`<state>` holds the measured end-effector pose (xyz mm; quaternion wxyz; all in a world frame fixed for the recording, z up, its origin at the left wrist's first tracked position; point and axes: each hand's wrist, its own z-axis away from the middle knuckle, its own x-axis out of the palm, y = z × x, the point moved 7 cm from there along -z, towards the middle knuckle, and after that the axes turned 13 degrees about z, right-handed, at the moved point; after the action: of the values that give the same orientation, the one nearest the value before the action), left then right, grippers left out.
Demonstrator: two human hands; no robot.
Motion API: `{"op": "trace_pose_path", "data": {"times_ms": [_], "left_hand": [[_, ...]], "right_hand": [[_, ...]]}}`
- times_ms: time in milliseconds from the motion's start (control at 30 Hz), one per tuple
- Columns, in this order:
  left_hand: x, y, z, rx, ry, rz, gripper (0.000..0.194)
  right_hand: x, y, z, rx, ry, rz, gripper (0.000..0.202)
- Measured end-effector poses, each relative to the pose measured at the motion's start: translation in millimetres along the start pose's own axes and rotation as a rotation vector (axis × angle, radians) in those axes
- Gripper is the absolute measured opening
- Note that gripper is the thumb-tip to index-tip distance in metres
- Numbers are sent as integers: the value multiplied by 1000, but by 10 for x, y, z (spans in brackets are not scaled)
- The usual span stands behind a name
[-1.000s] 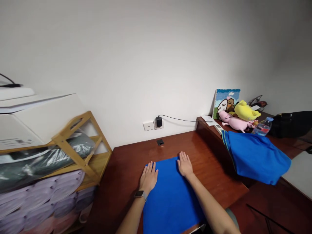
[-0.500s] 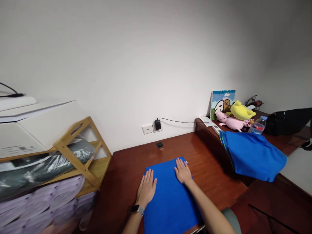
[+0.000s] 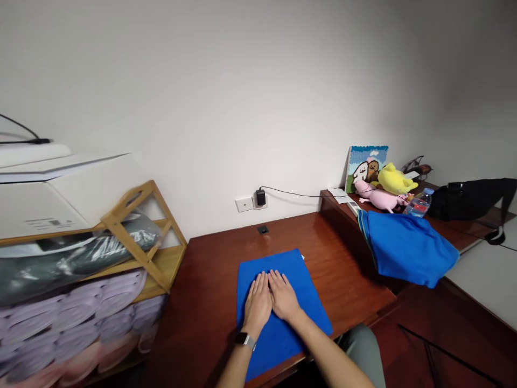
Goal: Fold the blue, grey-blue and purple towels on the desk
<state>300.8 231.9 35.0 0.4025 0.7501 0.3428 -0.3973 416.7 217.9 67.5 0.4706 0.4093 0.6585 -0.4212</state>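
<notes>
A blue cloth [image 3: 299,285] lies flat on the brown wooden desk [image 3: 205,302], its near end reaching the desk's front edge. Palm down on the middle of this cloth, my left hand [image 3: 258,307] has its fingers stretched out and wears a watch on the wrist. My right hand [image 3: 281,295] also rests flat on the cloth, close beside the left, the two hands meeting near the index fingers. Neither hand grips anything. A small white tag pokes out at the cloth's far right corner.
Another blue cloth [image 3: 407,248] hangs over the edge of the raised shelf at right, near plush toys [image 3: 379,196], a water bottle [image 3: 420,203] and a black bag [image 3: 464,199]. A wooden rack [image 3: 159,269] stands left. A charger [image 3: 260,197] sits in the wall socket.
Both hands have moved inward from the cloth's sides to its middle and now lie side by side. The view has shifted slightly.
</notes>
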Motion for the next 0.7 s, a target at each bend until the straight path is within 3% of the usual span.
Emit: {"op": "trace_pose_path", "data": {"times_ms": [67, 167, 300, 400, 500, 600, 700], "left_hand": [[84, 32, 51, -22, -35, -6, 60], [88, -76, 118, -41, -58, 1, 61], [-60, -323, 148, -123, -80, -9, 64], [-222, -413, 179, -174, -62, -19, 65], [-319, -352, 310, -178, -28, -28, 66], [-288, -170, 541, -104, 9, -29, 63], [-177, -37, 766, -37, -10, -16, 61]], "right_hand": [[60, -27, 18, 3, -55, 7, 60], [25, 325, 102, 109, -109, 78, 61], [-156, 964, 302, 284, -196, 154, 63], [-294, 1115, 409, 355, -225, 162, 64], [-360, 785, 433, 315, -131, 152, 63], [-249, 81, 453, 142, -34, 77, 62], [-33, -506, 521, 8, -45, 7, 61]]}}
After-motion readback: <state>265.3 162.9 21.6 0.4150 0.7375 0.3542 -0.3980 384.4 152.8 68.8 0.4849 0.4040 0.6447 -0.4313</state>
